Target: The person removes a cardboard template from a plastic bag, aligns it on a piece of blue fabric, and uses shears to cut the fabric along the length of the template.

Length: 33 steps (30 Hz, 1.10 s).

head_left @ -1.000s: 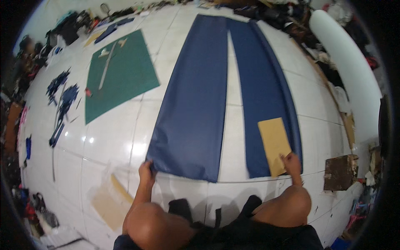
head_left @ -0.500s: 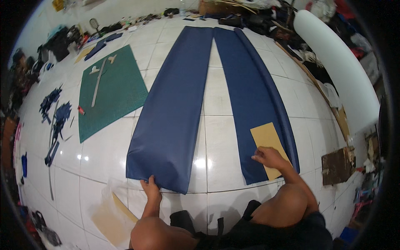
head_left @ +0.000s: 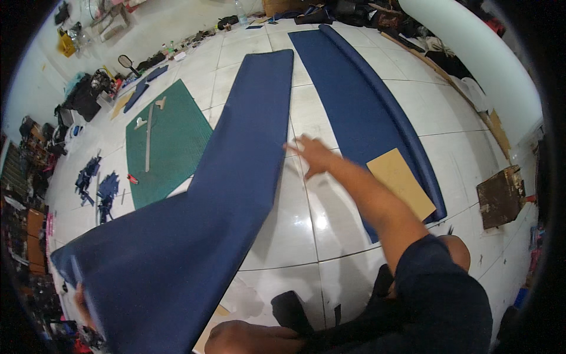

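Observation:
A long strip of navy blue fabric point(head_left: 236, 171) bends across the floor, its near part swung out to my left and raised. My left hand point(head_left: 84, 305) is closed on that strip's left end; the cloth hides part of its fingers. Reaching forward, my right hand point(head_left: 312, 156) has its fingers spread and holds nothing. Its fingertips are at the strip's right edge, though I cannot tell if they touch. To the right lies a second navy blue fabric piece point(head_left: 348, 88) with one side rolled, and a tan rectangular card point(head_left: 401, 183) rests on its near end.
A green cutting mat point(head_left: 171, 135) bears a metal ruler point(head_left: 148, 138), partly under the strip's left side. Dark blue scraps point(head_left: 108, 192) lie left of it. A large white roll point(head_left: 483, 65) and a worn brown block point(head_left: 501, 197) stand at the right.
My left hand has pulled the left strip's near end up and to the left, bending the strip. My right hand has left the tan card and moved forward and left to the strip's edge.

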{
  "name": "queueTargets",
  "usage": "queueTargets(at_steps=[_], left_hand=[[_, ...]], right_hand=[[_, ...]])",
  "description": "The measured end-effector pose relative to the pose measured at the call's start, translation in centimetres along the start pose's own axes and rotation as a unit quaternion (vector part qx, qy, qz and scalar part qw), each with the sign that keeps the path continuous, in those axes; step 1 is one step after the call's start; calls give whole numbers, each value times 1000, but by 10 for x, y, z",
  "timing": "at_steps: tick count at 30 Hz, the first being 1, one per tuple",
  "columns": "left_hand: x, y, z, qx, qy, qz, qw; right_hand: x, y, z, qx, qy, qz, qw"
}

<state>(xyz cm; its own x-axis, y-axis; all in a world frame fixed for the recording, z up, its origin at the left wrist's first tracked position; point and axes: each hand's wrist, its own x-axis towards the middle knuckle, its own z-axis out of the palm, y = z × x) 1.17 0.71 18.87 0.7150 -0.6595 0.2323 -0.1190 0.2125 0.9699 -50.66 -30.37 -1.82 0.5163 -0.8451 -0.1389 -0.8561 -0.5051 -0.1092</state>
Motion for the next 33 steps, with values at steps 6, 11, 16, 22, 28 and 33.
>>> queueTargets(at_steps=[6, 11, 16, 22, 28, 33], left_hand=[[83, 93, 2, 48, -8, 105, 993], [178, 156, 102, 36, -104, 176, 978], [264, 132, 288, -35, -272, 210, 938], [124, 34, 473, -19, -400, -104, 911], [53, -48, 353, 203, -423, 226, 854], [113, -192, 163, 274, -349, -6, 896]], right_hand=[[-22, -167, 131, 184, 140, -137, 963], [-72, -271, 159, 416, 23, -66, 907], [-118, -298, 166, 480, -44, 36, 875], [-140, -323, 166, 517, -76, 129, 843], [-150, -325, 212, 573, -56, 239, 782], [-139, -326, 236, 707, -143, 204, 662]])
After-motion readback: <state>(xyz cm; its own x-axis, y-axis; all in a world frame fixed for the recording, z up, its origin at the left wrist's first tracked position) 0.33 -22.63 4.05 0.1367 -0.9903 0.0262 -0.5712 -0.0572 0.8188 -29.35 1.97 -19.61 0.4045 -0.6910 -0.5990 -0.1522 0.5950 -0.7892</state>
